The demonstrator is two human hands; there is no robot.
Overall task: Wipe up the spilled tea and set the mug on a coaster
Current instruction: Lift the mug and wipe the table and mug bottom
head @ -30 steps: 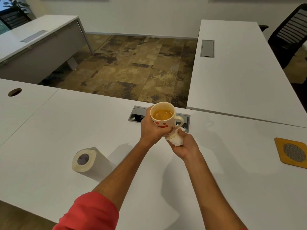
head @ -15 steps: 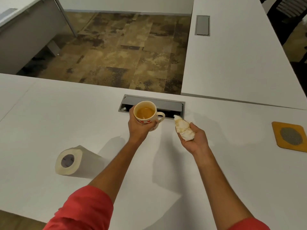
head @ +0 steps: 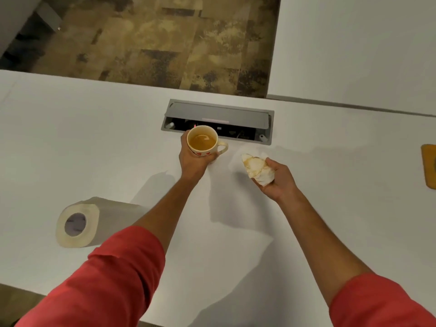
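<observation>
Red sleeves (head: pixel 113 274) nearest the camera, both forearms stretched out over the white desk (head: pixel 70 142). A paper roll (head: pixel 77 223) lies on its side off to the left. Further out, the right hand (head: pixel 277 179) has its grip closed round a crumpled tissue (head: pixel 256 168) – blotched brown with tea, soft and soggy by the look of it, so it likely has little soak left. Just beyond it a faint damp patch (head: pixel 238 159) shows on the desk. The left hand (head: pixel 195 159) wraps the mug (head: pixel 203 143) from the side, handle pointing right and free. It is well filled with tea, so probably heavy, breakable and quick to slop – best carried level and slow, perhaps by that handle. Behind the mug sits the open cable box (head: pixel 218 121), no place for drips. The coaster (head: pixel 429 165) waits at the far right edge, well apart.
</observation>
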